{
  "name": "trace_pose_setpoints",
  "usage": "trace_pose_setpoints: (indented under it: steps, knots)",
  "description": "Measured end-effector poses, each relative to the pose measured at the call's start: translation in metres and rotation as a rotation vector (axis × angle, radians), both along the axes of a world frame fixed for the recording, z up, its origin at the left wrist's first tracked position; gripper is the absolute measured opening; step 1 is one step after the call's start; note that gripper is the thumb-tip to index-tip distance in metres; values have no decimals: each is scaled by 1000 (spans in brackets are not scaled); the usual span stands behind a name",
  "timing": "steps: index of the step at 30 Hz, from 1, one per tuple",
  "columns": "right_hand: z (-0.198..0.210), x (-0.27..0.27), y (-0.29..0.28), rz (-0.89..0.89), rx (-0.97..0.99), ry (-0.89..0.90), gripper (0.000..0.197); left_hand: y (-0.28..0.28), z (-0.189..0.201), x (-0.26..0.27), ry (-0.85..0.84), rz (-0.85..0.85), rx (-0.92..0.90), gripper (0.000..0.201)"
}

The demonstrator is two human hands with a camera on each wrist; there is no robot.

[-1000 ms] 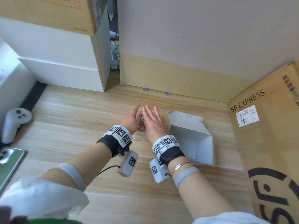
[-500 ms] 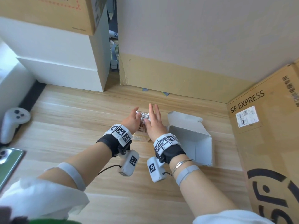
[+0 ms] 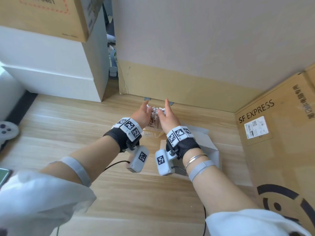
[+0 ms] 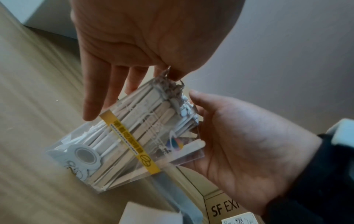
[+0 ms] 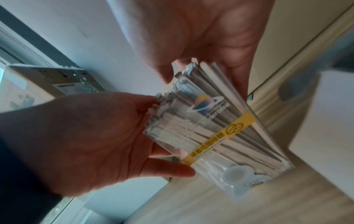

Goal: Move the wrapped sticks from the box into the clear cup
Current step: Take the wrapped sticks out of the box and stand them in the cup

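Observation:
A clear cup (image 3: 150,132) with a yellow band stands on the wooden floor, packed with paper-wrapped sticks (image 3: 156,111) whose crumpled tops stick out. My left hand (image 3: 142,114) and right hand (image 3: 167,116) flank the stick tops, palms facing each other, fingers straight. In the left wrist view the cup (image 4: 134,151) leans, and the sticks (image 4: 153,109) sit between my left hand (image 4: 134,45) and right hand (image 4: 249,144). The right wrist view shows the cup (image 5: 229,144) and sticks (image 5: 191,109) the same way. The open white box (image 3: 206,147) lies just right of my right wrist.
A large SF Express carton (image 3: 272,142) stands at the right. A cardboard sheet (image 3: 170,86) leans on the wall behind the cup. A white cabinet (image 3: 51,65) is at the back left. A game controller (image 3: 7,132) and a phone (image 3: 3,174) lie at the left edge.
My right hand lay flat over the stick tops; it has turned edge-on beside them. Both hands have shifted slightly away from me, and the stick tops now show between them.

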State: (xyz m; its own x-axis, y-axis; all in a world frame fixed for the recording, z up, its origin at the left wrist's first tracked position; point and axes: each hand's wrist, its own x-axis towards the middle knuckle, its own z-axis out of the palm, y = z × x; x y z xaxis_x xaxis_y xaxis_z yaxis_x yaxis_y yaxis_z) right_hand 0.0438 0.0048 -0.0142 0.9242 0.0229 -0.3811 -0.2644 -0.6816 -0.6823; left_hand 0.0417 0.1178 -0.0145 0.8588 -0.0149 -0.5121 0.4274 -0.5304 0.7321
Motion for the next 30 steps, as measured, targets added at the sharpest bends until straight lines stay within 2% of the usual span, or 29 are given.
trace_pose_setpoints:
  steps: [6, 13, 23, 30]
  knots:
    - [8, 41, -14, -75, 48, 13, 61, -10, 5, 45, -32, -22, 33, 52]
    - [-2, 66, -24, -127, 126, 58, 63, -20, -7, 76, -31, -10, 28, 52]
    - [-19, 68, -21, -107, 77, 85, 59, -20, -25, 79, -42, 8, 87, 50]
    - [-14, 64, -27, -120, 70, 84, 59, -22, -16, 68, -30, -2, 112, 52]
